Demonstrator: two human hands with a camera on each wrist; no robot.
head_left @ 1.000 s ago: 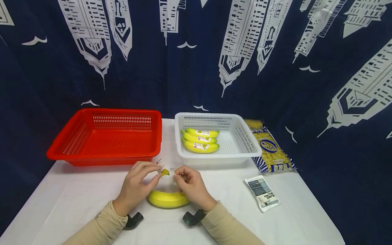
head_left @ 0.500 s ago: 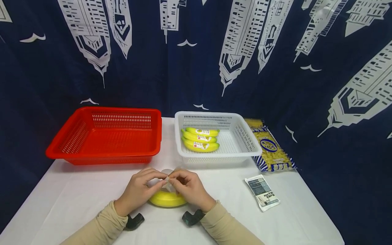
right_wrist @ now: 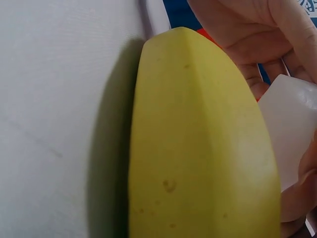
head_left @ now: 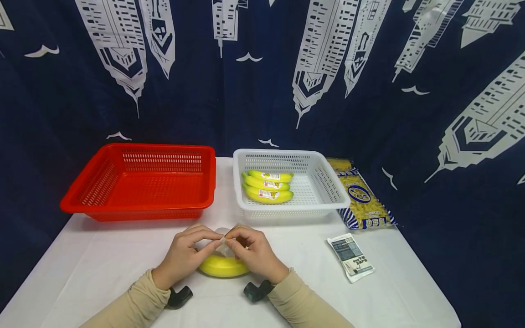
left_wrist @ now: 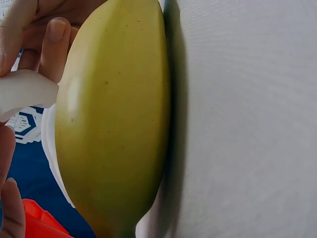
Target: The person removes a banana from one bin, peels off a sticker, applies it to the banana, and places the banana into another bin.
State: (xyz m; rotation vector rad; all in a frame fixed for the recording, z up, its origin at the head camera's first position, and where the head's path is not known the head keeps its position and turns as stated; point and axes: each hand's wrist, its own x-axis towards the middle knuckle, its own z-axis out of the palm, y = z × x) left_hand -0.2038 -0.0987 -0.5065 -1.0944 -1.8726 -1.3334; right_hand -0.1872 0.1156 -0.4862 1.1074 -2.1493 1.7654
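Note:
A whole yellow banana (head_left: 223, 268) lies crosswise on the white table, its smooth side filling much of both wrist views. Just above its far side, my left hand (head_left: 184, 253) and right hand (head_left: 258, 255) meet fingertip to fingertip. Between them they pinch a thin, whitish, translucent sticker (head_left: 223, 249), my left thumb and forefinger on one edge and my right on the other. In the left wrist view the sticker (left_wrist: 27, 93) looks curved, its printed face hidden. From the right wrist, the sticker (right_wrist: 285, 129) appears plain beside the banana (right_wrist: 198, 139).
A red plastic basket (head_left: 139, 210) stands at the back left. Right of it, a white basket (head_left: 295, 208) holds three bananas (head_left: 268, 196) with printed labels. A yellow pasta-like bag (head_left: 365, 196) and a small white packet (head_left: 351, 257) lie on the right.
A second ago my hands were apart, the left holding the sticker with its banana print showing. They have come together above the banana, and both now pinch the sticker.

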